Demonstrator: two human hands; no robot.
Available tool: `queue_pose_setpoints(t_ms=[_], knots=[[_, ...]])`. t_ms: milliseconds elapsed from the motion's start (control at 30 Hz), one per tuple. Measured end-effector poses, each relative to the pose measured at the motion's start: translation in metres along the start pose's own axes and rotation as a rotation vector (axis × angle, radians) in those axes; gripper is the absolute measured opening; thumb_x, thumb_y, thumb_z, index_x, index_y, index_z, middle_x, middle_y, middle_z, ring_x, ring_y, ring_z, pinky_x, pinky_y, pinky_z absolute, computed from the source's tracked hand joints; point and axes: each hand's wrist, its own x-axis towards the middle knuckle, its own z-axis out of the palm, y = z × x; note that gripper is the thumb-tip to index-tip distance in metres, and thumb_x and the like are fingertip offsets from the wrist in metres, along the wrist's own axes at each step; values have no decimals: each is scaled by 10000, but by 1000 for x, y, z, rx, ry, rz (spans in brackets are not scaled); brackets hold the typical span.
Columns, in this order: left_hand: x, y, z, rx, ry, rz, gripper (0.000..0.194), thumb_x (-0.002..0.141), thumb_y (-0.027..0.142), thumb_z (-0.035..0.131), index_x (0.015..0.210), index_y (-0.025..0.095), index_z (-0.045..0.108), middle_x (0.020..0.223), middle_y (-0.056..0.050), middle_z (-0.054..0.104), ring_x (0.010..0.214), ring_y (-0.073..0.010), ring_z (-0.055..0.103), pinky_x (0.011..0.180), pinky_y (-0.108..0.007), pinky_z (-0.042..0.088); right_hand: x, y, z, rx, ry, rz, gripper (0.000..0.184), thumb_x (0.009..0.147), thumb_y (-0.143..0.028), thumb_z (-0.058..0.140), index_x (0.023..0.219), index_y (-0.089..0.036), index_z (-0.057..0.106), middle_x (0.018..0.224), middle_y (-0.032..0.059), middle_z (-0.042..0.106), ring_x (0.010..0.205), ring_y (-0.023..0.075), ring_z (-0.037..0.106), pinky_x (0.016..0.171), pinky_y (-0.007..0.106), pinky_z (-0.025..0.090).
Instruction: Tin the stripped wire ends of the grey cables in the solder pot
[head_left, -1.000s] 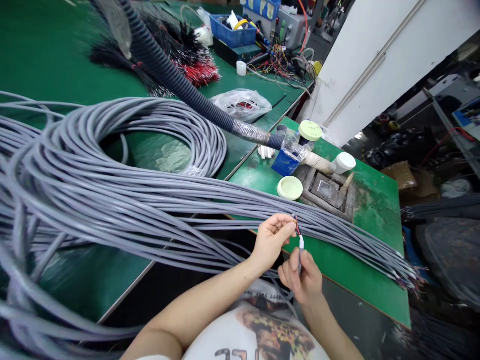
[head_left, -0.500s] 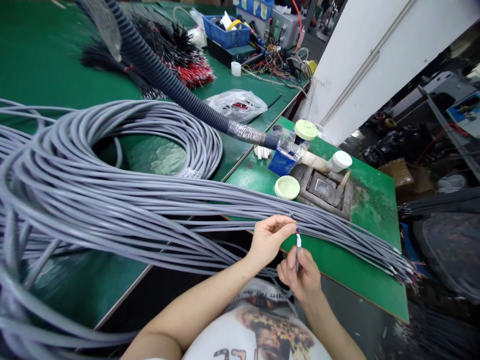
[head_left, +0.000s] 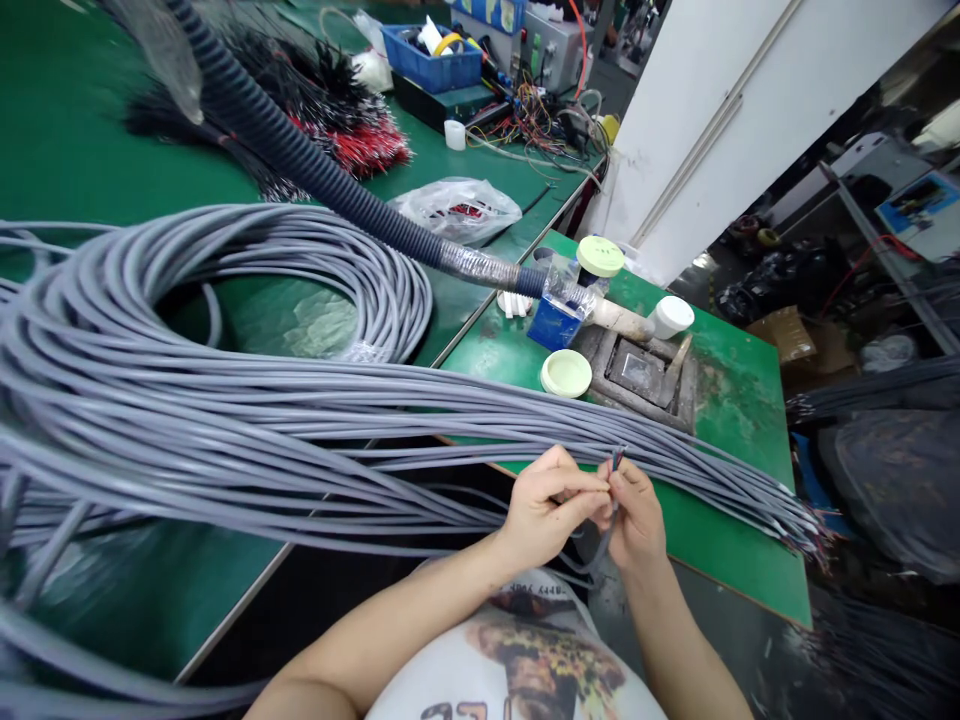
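Shift since earlier: left hand (head_left: 547, 505) and right hand (head_left: 636, 520) closing in on each other, white plug dropping out of sight.

Fingers: right fingers (head_left: 626, 482) pinching a thin wire end (head_left: 616, 461); left fingers (head_left: 581, 485) curling shut against them — left hold on the wire hidden.

Location: wire end rising between both hands, above the green workbench (head_left: 720, 545), grey cable bundle (head_left: 420, 450) running just behind.

Handling: likely light and limp — best gripped close to the tip, sheathed cable probably stiffer.
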Motion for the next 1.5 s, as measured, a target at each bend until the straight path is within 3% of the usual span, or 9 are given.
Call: queue_pose_setpoints(t_ms=[167, 267, 367, 667, 767, 933, 1067, 1233, 1500], knots=[[6, -5, 8, -378, 127, -321, 122, 756, 281, 724, 713, 171, 697, 675, 18, 547, 553, -87, 522, 537, -227, 437, 4, 0, 3, -151, 93, -254, 121, 772, -306, 708, 753, -197, 662, 665, -19, 562, 538, 90, 507, 484, 212, 424], [10, -7, 8, -478, 155, -390, 127, 749, 274, 733, 708, 162, 687, 699, 30, 536, 535, -57, 479, 545, -212, 408, 5, -3, -1, -461, 88, -398, 7, 796, -220, 681, 793, -215, 676, 786, 0, 601, 601, 112, 547, 533, 246, 462], [12, -7, 7, -486, 172, -392, 134, 738, 264, 742, 685, 151, 693, 699, 28, 527, 541, -45, 434, 532, -198, 358, 6, -7, -4, -740, 89, -512, 60, 816, -167, 648, 838, -219, 669, 822, 11, 609, 675, 133, 569, 606, 269, 474], [21, -13, 7, -488, 215, -513, 220, 724, 330, 738, 826, 135, 728, 613, 36, 476, 513, -44, 341, 476, -196, 243, 30, -39, 11, -885, 43, -514, 233, 851, -244, 604, 636, -175, 546, 600, -38, 472, 520, 94, 459, 507, 234, 368], [23, -14, 2, -281, 149, -390, 261, 737, 293, 723, 955, 151, 717, 668, 10, 552, 555, -72, 427, 520, -208, 331, 55, -60, 13, -1026, 18, -457, 241, 842, -287, 600, 638, -169, 550, 568, -50, 456, 498, 84, 420, 502, 227, 337], [23, -23, -13, 283, -3, 99, 135, 820, 217, 641, 923, 171, 715, 737, -40, 646, 718, -151, 552, 697, -293, 439, 110, -85, 14, -1369, -79, -373, 306, 805, -309, 568, 548, -168, 480, 497, -63, 366, 489, 78, 335, 480, 224, 243], [20, -39, -17, 434, -106, 282, 142, 862, 195, 585, 963, 174, 683, 812, -63, 693, 740, -164, 592, 735, -329, 450, 145, -87, 21, -1770, -112, -277, 276, 777, -284, 539, 529, -167, 505, 487, -47, 402, 512, 93, 367, 502, 231, 233], [19, -48, -19, 472, -124, 370, 146, 864, 174, 574, 982, 180, 660, 811, -58, 702, 730, -161, 593, 700, -318, 449, 165, -78, 27, -1967, -149, -199, 161, 722, -231, 541, 598, -168, 621, 557, 3, 565, 547, 122, 457, 522, 245, 246], [21, -45, -19, 468, -126, 368, 140, 869, 173, 558, 953, 165, 669, 792, -67, 704, 701, -158, 596, 680, -310, 442, 174, -69, 28, -2083, -144, -149, 171, 728, -234, 538, 701, -176, 697, 685, 64, 682, 634, 168, 568, 551, 254, 278]])
